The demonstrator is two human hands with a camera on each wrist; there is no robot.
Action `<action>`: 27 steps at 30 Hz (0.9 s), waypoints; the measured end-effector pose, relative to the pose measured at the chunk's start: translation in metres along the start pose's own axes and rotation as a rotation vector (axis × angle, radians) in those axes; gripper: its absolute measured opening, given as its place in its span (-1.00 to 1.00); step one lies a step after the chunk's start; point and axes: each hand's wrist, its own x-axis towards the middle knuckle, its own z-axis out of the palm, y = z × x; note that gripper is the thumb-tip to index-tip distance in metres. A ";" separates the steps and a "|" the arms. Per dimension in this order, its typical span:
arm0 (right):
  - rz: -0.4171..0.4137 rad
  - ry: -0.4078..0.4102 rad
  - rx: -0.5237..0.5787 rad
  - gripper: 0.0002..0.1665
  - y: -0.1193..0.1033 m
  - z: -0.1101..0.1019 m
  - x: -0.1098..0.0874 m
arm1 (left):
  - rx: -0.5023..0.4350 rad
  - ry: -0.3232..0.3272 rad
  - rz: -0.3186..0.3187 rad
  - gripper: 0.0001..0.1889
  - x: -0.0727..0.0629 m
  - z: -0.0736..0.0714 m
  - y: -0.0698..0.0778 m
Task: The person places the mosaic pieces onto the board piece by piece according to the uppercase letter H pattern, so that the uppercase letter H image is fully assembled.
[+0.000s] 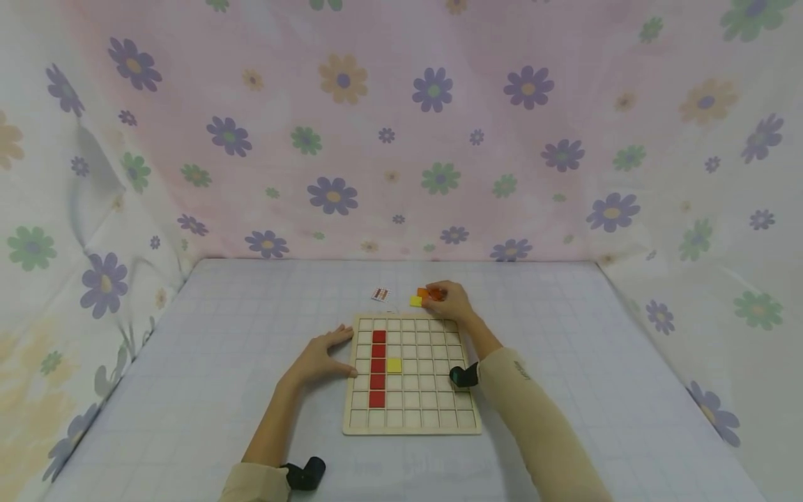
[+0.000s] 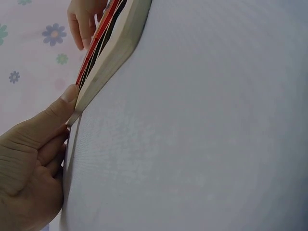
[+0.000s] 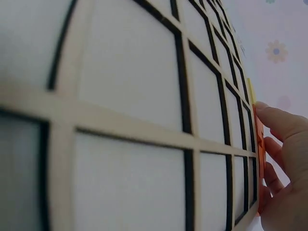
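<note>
At one o'clock from the wooden grid board (image 1: 412,418), a tile pick-up seems in hand.
The right hand (image 1: 450,305) curls its fingers at the orange tiles (image 1: 423,293); whether they pinch one, I cannot tell. The left hand (image 1: 318,359), fingers spread, touches the board's nine-o'clock edge. Next likely calls for isolating one tile.

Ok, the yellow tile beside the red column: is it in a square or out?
In: the head view shows the yellow tile within one square's borders on the wooden board.
</note>
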 end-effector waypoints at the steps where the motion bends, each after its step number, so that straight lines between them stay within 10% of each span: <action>1: -0.004 0.008 -0.033 -0.54 0.000 0.001 0.001 | 0.003 0.001 0.000 -0.06 0.000 0.000 0.000; 13: 0.133 -0.028 -0.246 -0.35 -0.002 0.013 0.007 | 0.030 0.010 -0.011 -0.07 0.001 0.001 0.000; 27: 0.189 0.001 -0.173 -0.54 -0.011 0.005 0.006 | 0.021 0.009 -0.004 -0.06 0.002 0.002 -0.001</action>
